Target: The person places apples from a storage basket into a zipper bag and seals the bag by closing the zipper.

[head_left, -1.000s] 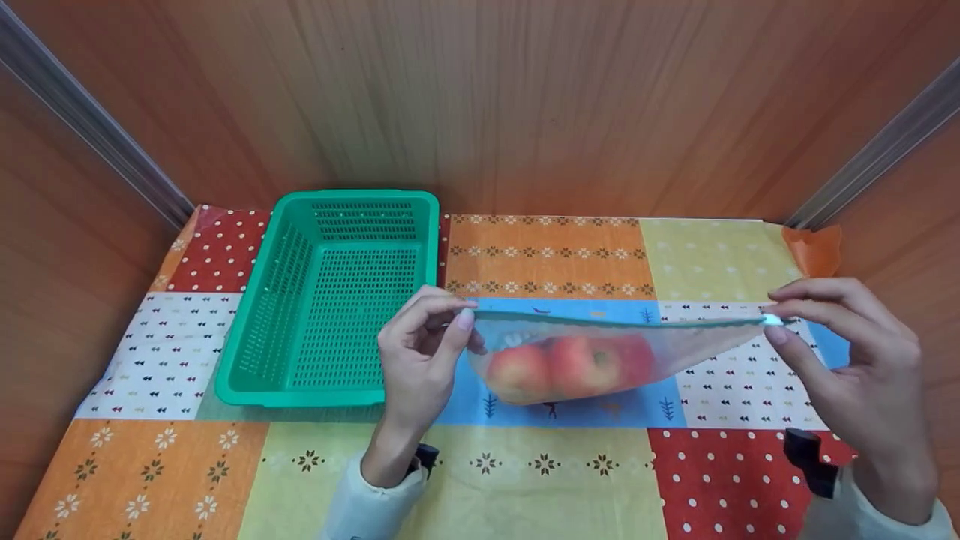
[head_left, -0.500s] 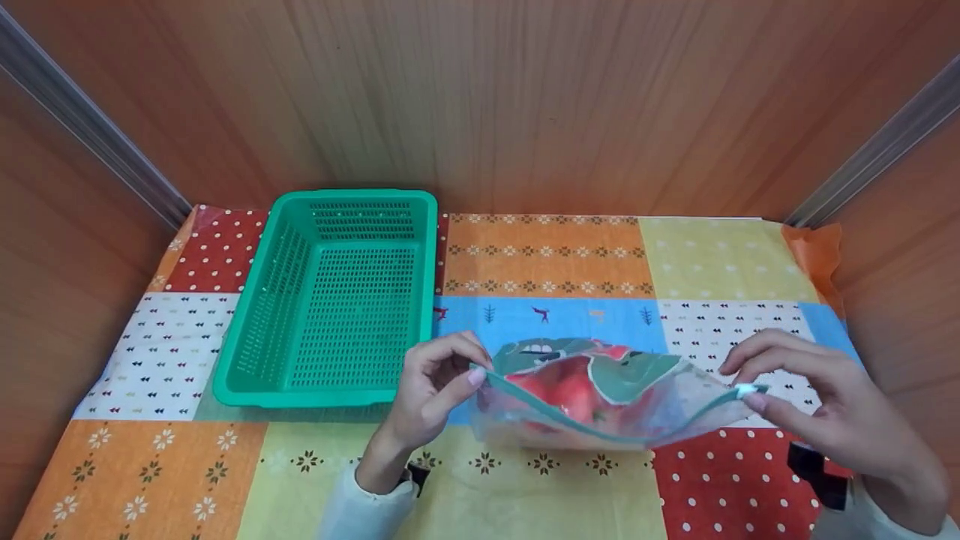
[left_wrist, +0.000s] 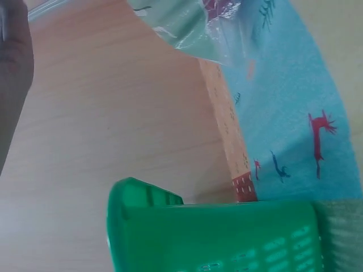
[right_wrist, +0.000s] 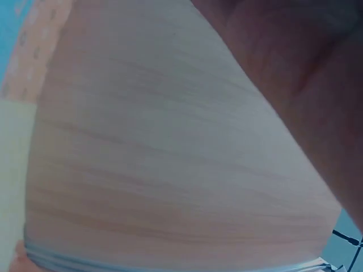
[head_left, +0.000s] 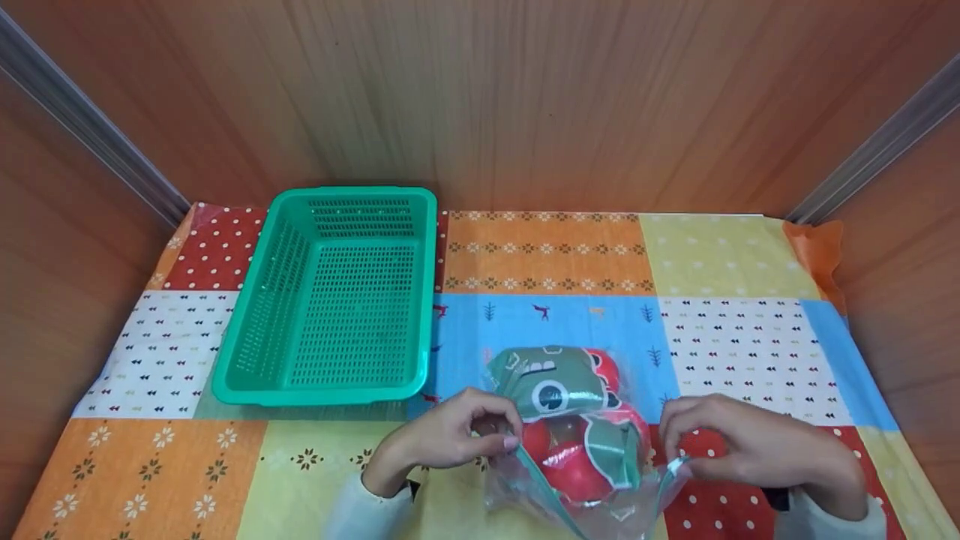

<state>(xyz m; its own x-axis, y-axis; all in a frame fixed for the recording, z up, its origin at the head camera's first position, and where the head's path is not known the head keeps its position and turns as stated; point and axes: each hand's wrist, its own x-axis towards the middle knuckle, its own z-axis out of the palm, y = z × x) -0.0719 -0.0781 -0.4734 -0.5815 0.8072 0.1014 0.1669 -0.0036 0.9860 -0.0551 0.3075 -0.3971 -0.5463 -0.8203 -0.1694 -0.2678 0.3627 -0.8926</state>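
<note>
A clear zip bag [head_left: 551, 397] with a green and white cartoon print lies on the cloth, its mouth facing me and gaping. Red fruits that look like apples [head_left: 576, 474] show inside it. My left hand [head_left: 446, 439] pinches the left part of the green-edged mouth. At the right part, my right hand [head_left: 757, 442] pinches the edge by the white slider [head_left: 676, 465]. The left wrist view catches a corner of the bag [left_wrist: 193, 28] and part of the left hand [left_wrist: 14, 68]. Only a blurred piece of the right hand [right_wrist: 306, 85] fills that wrist view's corner.
To the left of the bag stands a green perforated basket [head_left: 429, 315] with nothing in it. A patchwork cloth [head_left: 547, 251] covers the table. Wooden panels [head_left: 480, 105] rise behind and on both sides.
Both hands have come down toward me and closer together, still holding the bag's edge. The mouth, stretched flat one second ago, now gapes toward me, and the printed side has come into view.
</note>
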